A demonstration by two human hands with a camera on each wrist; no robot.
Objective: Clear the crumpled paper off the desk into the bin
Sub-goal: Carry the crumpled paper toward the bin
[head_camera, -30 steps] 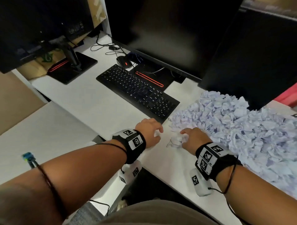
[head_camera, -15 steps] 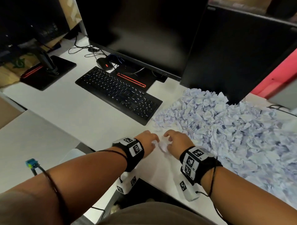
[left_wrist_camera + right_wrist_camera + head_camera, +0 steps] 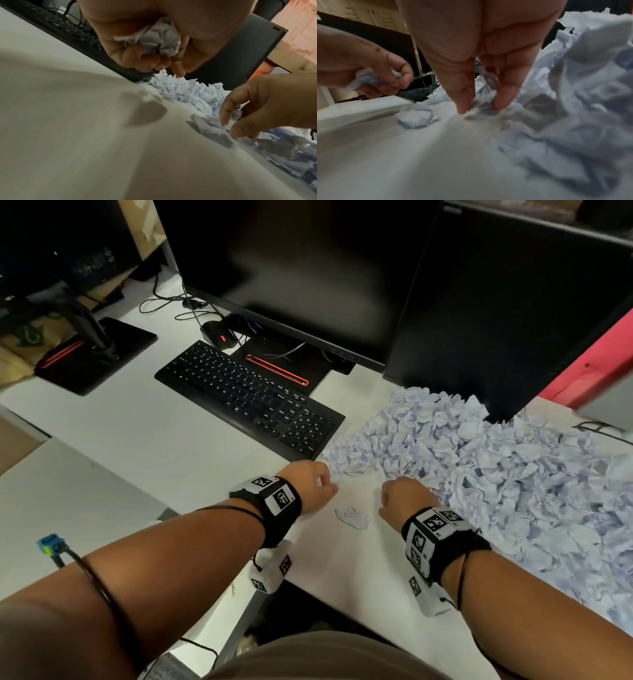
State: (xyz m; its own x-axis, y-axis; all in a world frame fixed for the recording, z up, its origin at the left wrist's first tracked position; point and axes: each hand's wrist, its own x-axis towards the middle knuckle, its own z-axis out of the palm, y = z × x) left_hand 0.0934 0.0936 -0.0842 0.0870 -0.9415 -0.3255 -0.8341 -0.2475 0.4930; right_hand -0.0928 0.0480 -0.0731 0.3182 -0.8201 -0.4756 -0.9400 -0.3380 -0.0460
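White desk (image 3: 144, 440), second monitor stand (image 3: 99, 354) far left, black keyboard (image 3: 250, 400) angled in the middle with a mouse (image 3: 219, 335) behind it, big monitor (image 3: 291, 268) above. Left hand (image 3: 310, 486) hovers just off the keyboard's near right corner, fingers curled tight round a paper ball (image 3: 154, 39) tucked in the palm, clear in the left wrist view. Between the two hands, a bit nearer the person, one loose paper wad (image 3: 352, 517) lies flat on the desk, touching neither hand in the head view. Right hand (image 3: 406, 499) sits at the near left edge of the crumpled paper pile (image 3: 496, 474), thumb and fingers (image 3: 464, 94) pointing down and pinching a piece at the pile's fringe (image 3: 483, 102); narrow grip, paper between the tips. Pile spreads from right of the keyboard across to the desk's right side, in front of a dark PC tower (image 3: 496, 302). Bin not visible in any view.
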